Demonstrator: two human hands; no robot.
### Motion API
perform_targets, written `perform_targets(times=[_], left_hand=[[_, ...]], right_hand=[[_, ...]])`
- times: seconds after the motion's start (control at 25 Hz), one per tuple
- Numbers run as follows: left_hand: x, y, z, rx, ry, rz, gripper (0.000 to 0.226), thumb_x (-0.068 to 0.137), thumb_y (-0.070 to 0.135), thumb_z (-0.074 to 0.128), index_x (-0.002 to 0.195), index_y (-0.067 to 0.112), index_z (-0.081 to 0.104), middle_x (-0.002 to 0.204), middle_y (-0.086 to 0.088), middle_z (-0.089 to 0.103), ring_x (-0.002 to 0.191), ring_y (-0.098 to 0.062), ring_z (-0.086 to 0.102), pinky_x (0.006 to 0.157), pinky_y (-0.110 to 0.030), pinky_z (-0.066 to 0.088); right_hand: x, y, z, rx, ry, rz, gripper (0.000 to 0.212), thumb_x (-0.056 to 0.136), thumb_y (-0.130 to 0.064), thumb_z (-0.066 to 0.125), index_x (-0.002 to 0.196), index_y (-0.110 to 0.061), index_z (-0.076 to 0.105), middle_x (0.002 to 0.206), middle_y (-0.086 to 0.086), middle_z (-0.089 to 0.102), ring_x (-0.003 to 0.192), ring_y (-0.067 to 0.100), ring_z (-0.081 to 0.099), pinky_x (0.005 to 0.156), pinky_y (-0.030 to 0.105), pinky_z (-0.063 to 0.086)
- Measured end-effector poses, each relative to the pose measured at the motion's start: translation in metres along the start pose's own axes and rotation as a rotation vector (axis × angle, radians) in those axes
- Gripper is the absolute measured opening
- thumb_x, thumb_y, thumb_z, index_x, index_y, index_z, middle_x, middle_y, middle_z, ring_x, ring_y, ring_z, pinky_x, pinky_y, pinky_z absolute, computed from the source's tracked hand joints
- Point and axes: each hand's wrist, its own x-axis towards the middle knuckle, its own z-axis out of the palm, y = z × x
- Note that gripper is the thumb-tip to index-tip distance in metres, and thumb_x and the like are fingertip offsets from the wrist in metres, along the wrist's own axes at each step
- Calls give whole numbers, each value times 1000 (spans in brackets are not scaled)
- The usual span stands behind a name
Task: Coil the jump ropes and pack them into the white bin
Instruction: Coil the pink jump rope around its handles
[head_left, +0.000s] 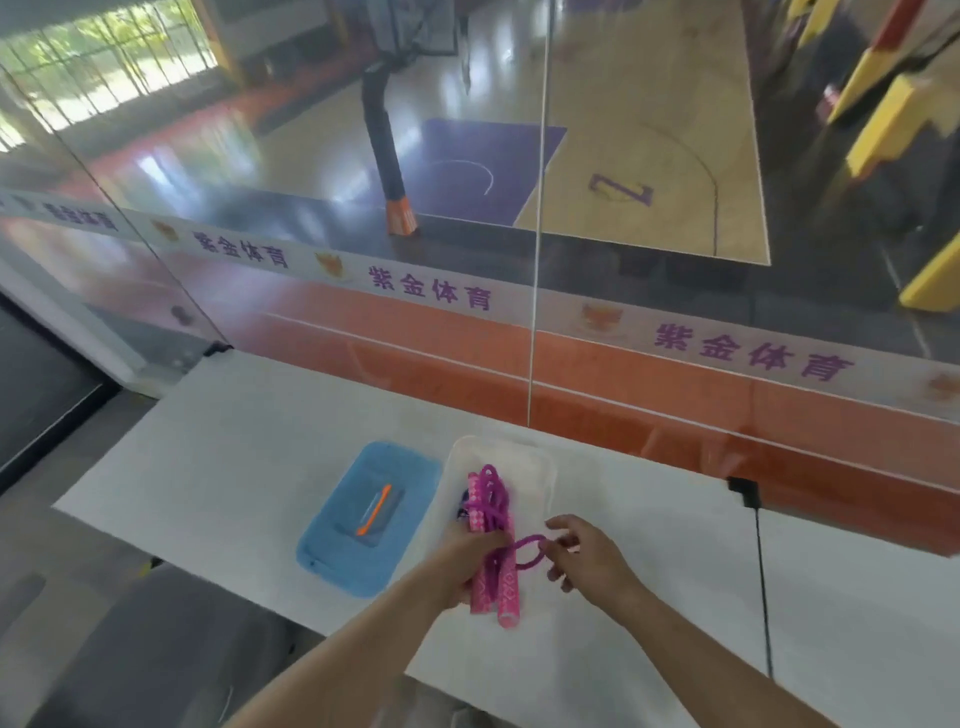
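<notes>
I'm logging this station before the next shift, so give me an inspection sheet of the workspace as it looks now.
Surface: white table, bare around the bins.
Job's things: purple jump rope with pink handles, over the white bin.
Clutter: blue lid with an orange clip.
Hands: left hand grips the bundled rope; right hand pinches a rope loop.
Cables: black cable across the table.
Surroundings: glass wall, basketball court beyond.

Jump rope (491, 540): purple cord, coiled, two pink patterned handles side by side, bundle over the white bin (540, 467). White bin: shallow, rectangular, translucent, open-topped.
</notes>
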Motion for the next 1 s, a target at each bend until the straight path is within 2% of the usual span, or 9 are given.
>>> perform_targets(times=[0.2,0.4,0.48,0.6,0.68,0.76,0.84,0.92,1.0], left_hand=[[42,18,-33,196,105,84,12,89,2,63,98,9,67,82,-8,67,69,-17,64,52,-20,51],[101,14,-15,365,91,92,28,90,14,66,117,22,62,97,-3,70,85,-19,70,73,-30,61],[122,0,-4,505,89,93,37,89,18,66,125,23,59,99,-1,71,86,-19,70,78,-32,59],[131,-17,13,666,109,98,42,89,17,62,130,18,51,99,-3,69,84,-22,68,73,-32,56],[139,-25,24,723,129,138,48,90,18,62,135,15,44,106,-8,68,92,-28,68,79,-33,56],[143,-29,37,796,114,188,58,92,21,62,143,12,37,129,-14,60,115,-32,61,92,-36,51],[150,-36,44,891,128,196,61,96,22,56,149,6,31,147,-21,43,132,-41,48,101,-41,43],[155,-43,38,959,109,254,54,99,19,48,147,-1,35,147,-30,41,133,-50,43,104,-47,42],[151,-41,31,1243,57,368,48,100,20,49,143,-1,44,138,-26,50,125,-45,48,103,-49,47]], right_hand=[[29,-10,25,-84,19,135,17,98,-28,60,108,-16,66,92,-1,71,70,12,72,58,23,53],[51,14,28,-173,138,181,24,99,-27,53,87,-12,66,82,0,71,61,2,67,57,14,47],[63,25,28,-198,187,192,27,99,-26,53,83,-8,65,77,2,69,60,7,64,61,22,51],[77,39,34,-216,220,141,30,98,-22,55,75,-4,59,70,6,64,63,20,59,64,39,48],[85,41,37,-262,230,80,23,97,-18,57,76,-11,60,71,-3,58,64,8,52,63,25,41],[91,41,37,-259,270,50,10,97,-17,58,91,-17,67,86,-7,58,76,2,54,69,12,38],[93,43,37,-261,275,39,10,97,-18,59,102,-20,67,98,-6,55,81,3,57,75,14,41],[96,45,35,-278,258,26,9,97,-19,60,104,-19,66,102,-3,53,79,3,57,75,15,41],[96,44,32,-299,241,5,9,97,-20,60,104,-20,66,102,-3,53,80,2,56,72,8,38]])
